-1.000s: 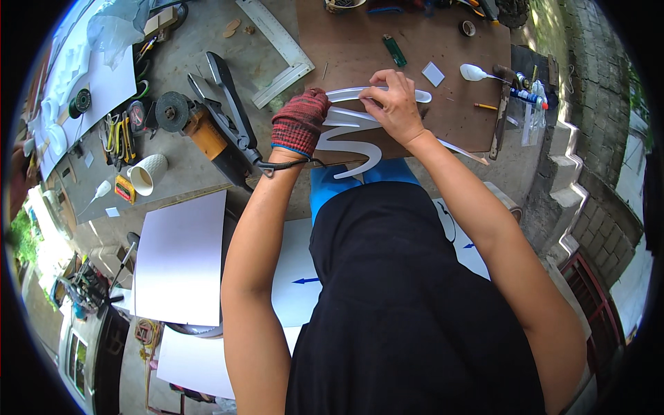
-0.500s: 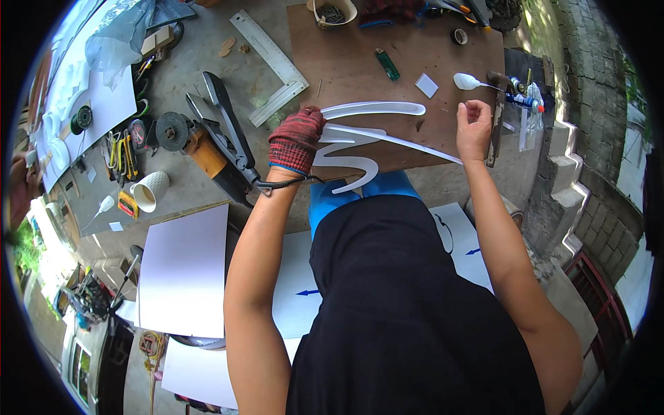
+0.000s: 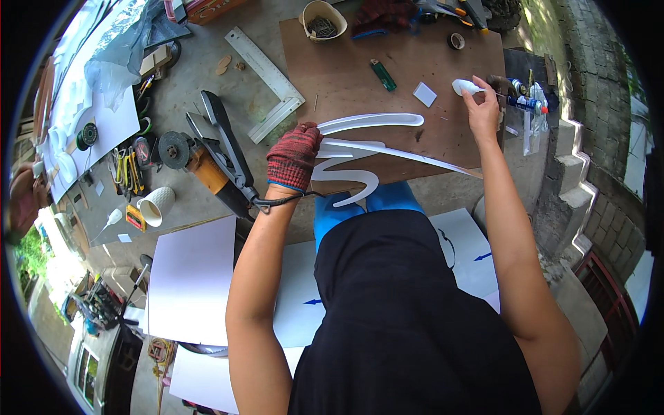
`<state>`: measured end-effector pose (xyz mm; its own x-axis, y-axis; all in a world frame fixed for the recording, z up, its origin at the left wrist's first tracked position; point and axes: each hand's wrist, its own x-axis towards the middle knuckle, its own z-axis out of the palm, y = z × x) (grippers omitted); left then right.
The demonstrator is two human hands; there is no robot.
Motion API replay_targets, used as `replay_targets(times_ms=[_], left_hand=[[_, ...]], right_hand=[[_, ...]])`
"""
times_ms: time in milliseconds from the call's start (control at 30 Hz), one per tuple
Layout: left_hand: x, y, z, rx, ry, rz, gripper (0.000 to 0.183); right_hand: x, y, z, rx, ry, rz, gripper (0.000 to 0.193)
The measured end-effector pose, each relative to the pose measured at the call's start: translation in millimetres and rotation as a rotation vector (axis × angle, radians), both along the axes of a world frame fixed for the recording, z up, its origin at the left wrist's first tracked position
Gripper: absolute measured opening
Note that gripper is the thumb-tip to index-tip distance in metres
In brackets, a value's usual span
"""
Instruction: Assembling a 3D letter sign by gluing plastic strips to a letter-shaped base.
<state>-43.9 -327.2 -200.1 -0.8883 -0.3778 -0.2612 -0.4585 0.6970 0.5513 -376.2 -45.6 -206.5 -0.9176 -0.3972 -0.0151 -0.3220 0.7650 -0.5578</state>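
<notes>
My left hand [image 3: 294,155], in a red and black knit glove, is closed on the left end of a white curved channel-shaped strip piece [image 3: 380,122]. Its several curved and straight arms spread rightward over the near edge of the brown board [image 3: 332,83]. My bare right hand [image 3: 483,111] pinches a small white dropper bottle [image 3: 463,87] at the board's right side. The bottle's thin nozzle is hidden behind my fingers. Between the hands and farther off lie a white square chip [image 3: 425,94] and a green lighter [image 3: 383,76].
Left of my gloved hand lie a black flat iron [image 3: 228,131] with its cord and an orange angle grinder [image 3: 211,180]. A metal square [image 3: 266,69], a white cup [image 3: 158,205] and a bowl of nails [image 3: 322,26] also stand about. Another person's arm [image 3: 26,200] shows at far left.
My right hand has moved away from me to the dropper bottle and taken hold of it. The left hand keeps its grip on the strip piece. The whole view has shifted slightly.
</notes>
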Motion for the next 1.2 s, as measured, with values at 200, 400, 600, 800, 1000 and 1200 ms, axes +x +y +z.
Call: replay_targets(times_ms=[200, 400, 600, 800, 1000, 1200], left_hand=[[-1, 1, 2, -0.005, 0.004, 0.019, 0.019], [1, 0, -1, -0.01, 0.001, 0.016, 0.019], [1, 1, 1, -0.031, 0.028, 0.029, 0.018], [1, 1, 1, -0.032, 0.008, 0.016, 0.018], [0, 2, 3, -0.028, -0.008, 0.03, 0.018], [1, 1, 3, -0.044, 0.018, 0.021, 0.018]], right_hand=[[2, -13, -3, -0.171, -0.182, 0.02, 0.044], [10, -16, 16, -0.052, -0.044, 0.16, 0.044], [51, -62, 112, 0.127, -0.205, 0.576, 0.043], [75, -72, 116, 0.304, 0.053, 0.844, 0.042], [89, -74, 103, 0.275, 0.107, 0.89, 0.042], [97, -81, 93, 0.27, 0.107, 0.899, 0.042]])
